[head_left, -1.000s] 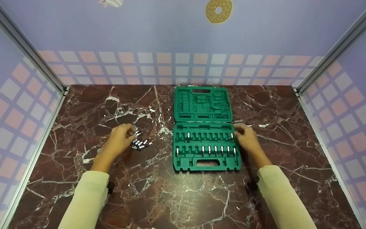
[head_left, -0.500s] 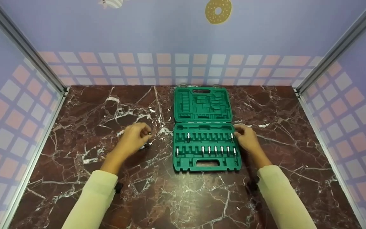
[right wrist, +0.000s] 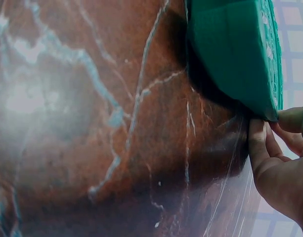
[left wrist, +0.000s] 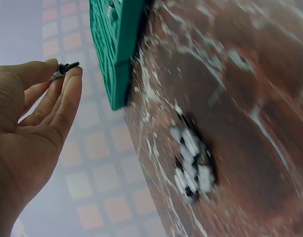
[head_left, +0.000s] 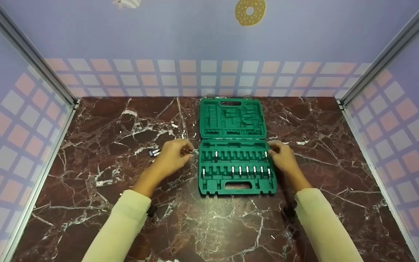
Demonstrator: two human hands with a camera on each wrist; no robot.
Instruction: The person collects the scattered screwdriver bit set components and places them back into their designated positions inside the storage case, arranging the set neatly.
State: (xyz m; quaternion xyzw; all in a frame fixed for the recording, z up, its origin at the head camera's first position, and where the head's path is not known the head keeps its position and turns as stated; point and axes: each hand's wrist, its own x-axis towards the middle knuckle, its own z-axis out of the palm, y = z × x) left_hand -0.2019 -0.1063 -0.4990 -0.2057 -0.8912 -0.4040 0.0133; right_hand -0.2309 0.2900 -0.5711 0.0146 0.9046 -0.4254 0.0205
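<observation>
My left hand point(head_left: 173, 156) pinches a small silver bit socket point(left wrist: 62, 70) with a dark tip between thumb and fingertips, above the table just left of the green tool case point(head_left: 211, 186). The case lies open and flat, its lid folded toward the back wall. Several silver bit sockets point(head_left: 247, 171) stand in slots of its two rows; other slots are bare. At the case's right edge my right hand point(head_left: 283, 157) grips the rim, thumb on top and fingers against the side. A loose pile of bit sockets point(left wrist: 193, 163) lies on the table, partly hidden by my left hand in the head view.
Dark red marbled table point(head_left: 231, 225) with white veins lies under everything. A purple back wall point(head_left: 158, 36) with pink and white squares rises right behind the case lid. Side panels point(head_left: 406, 109) close off the left and right.
My left hand has moved right from the loose pile toward the case, carrying a bit socket. My right hand has stayed on the case's right edge.
</observation>
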